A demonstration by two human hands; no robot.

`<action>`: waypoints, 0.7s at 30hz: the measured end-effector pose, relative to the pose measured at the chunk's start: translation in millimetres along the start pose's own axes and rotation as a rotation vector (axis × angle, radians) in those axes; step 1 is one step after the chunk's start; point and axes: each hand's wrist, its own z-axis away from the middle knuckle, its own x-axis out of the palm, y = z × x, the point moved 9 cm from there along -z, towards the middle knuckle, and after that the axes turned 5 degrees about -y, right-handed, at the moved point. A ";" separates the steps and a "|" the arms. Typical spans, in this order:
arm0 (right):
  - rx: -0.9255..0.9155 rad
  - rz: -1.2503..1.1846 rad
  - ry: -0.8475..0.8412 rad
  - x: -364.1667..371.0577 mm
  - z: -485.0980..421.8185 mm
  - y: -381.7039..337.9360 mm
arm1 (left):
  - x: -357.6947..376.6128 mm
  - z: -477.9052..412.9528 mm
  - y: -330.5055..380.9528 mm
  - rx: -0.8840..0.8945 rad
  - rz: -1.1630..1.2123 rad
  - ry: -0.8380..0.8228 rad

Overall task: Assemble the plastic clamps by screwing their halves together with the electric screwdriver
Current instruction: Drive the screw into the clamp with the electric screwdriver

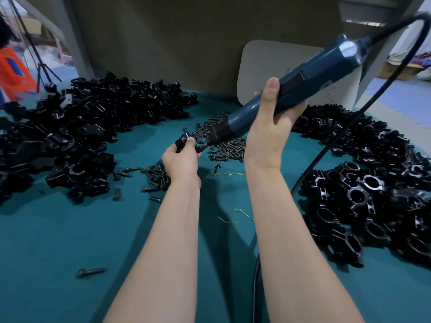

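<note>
The left hand (180, 159) pinched a small black clamp (183, 141) between thumb and fingertips, just above the green surface (70, 241) and in front of the pile of screws (225, 142). The right hand (272, 127) had its grip wrapped round the barrel of the blue electric screwdriver (307, 73), thumb lying up along the body.

The tool's long axis slanted from upper right, where its cable (326, 150) left the rear, down to the left, so the bit (204, 146) pointed at the clamp from the clamp's right side. The tip sat just beside the clamp and the left fingertips. Whether it had seated in a screw head could not be told, everything there being black and small. The coming move seemed to turn on lining that slanted axis up with the screw hole, and the left hand was the nearer one to correct it.

Loose halves (77, 122) lay heaped to the left, assembled clamps (363, 197) to the right. No brand, label or writing could be read anywhere.
</note>
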 end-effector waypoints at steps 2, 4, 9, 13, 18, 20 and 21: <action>-0.008 0.009 0.002 0.9 0.9 0.2 | -0.3 0.0 0.2 0.000 0.001 0.003; -0.017 0.024 0.004 1.9 1.7 -0.3 | -0.3 0.2 -0.1 0.002 0.004 0.003; -0.020 0.023 0.008 1.0 2.2 -0.6 | 1.5 0.2 -0.1 0.007 -0.003 -0.008; -0.025 0.039 0.003 2.0 2.5 -0.7 | 0.9 -0.3 0.9 0.021 -0.010 -0.004; -0.002 0.034 0.002 1.2 2.7 2.8 | 0.7 -1.1 1.4 0.028 -0.035 0.005; 0.003 0.020 0.007 1.1 3.1 2.6 | 1.7 -0.4 2.5 0.034 -0.045 0.000; -0.002 0.015 0.012 1.1 3.6 1.3 | 2.1 0.2 2.2 0.035 -0.041 -0.003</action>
